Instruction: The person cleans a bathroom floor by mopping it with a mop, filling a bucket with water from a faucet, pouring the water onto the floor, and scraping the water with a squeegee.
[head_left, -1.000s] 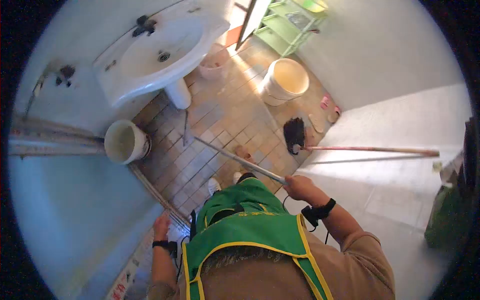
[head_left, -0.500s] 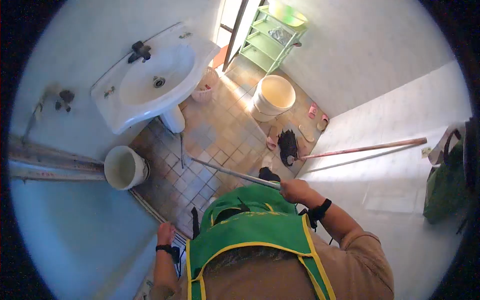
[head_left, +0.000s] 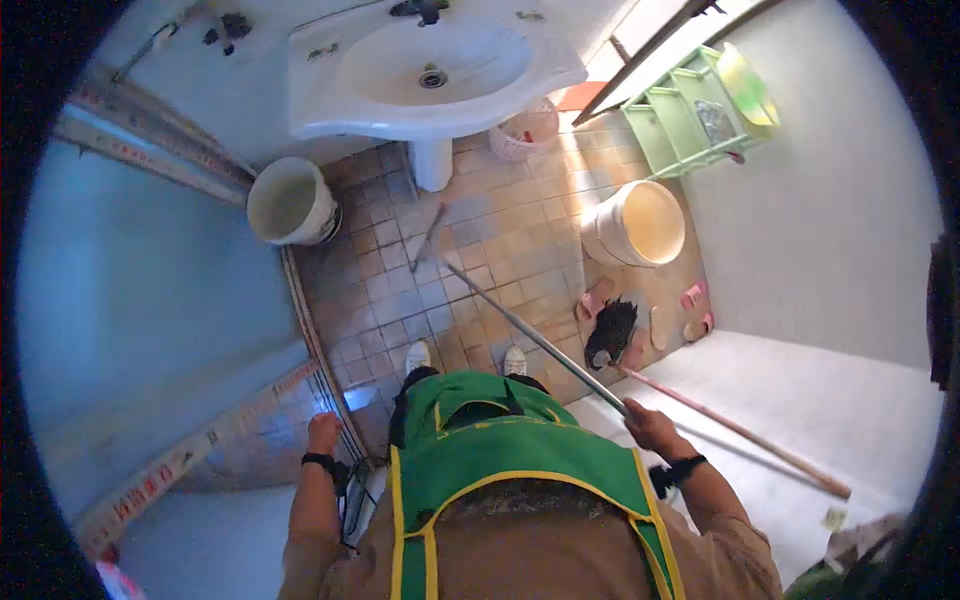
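My right hand is closed around the upper end of a floor squeegee. Its long grey pole slants down to the left, and its narrow dark head rests on the tiles below the sink. My left hand is low at my left side, beside the metal door frame. Its fingers look curled in, with nothing visible in them. Below me, my white shoes stand on the tiled floor.
A white sink stands ahead, with a pink basket beside it. White buckets are at left and right. A dark mop, slippers and a green rack are on the right.
The view has turned, so the sink now lies straight ahead. The squeegee's head lies turned differently on the tiles, and both shoes now show. My right hand still grips the pole.
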